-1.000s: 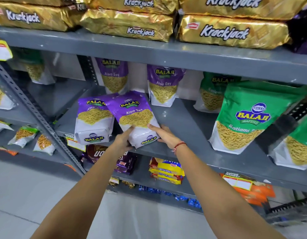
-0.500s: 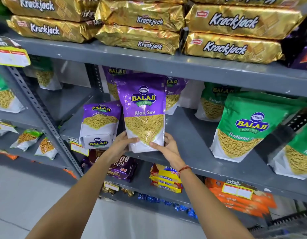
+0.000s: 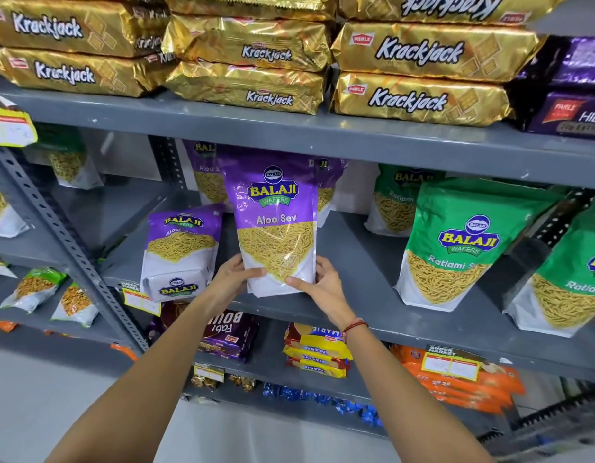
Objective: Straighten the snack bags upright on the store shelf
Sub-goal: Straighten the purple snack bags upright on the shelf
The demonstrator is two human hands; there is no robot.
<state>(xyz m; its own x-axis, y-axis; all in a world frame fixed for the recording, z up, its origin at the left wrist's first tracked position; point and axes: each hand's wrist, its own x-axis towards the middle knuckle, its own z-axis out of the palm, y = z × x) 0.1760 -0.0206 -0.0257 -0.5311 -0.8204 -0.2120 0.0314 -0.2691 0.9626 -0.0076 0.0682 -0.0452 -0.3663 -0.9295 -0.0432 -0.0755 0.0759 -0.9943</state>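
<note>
both hands stand a purple aloo sev bag up near the front edge of the middle shelf

the left hand (image 3: pixel 234 279) and right hand (image 3: pixel 317 285) clasp the lower corners of the purple aloo sev bag (image 3: pixel 276 222), thumbs on its face, so its flat base can seat on the grey shelf (image 3: pixel 366 262) and the label faces out. just beside it on the left, a second purple bag (image 3: pixel 180 252) slumps with its base folded forward, likely next to fix. the green ratlami sev bags (image 3: pixel 463 242) lean back a little.
</note>
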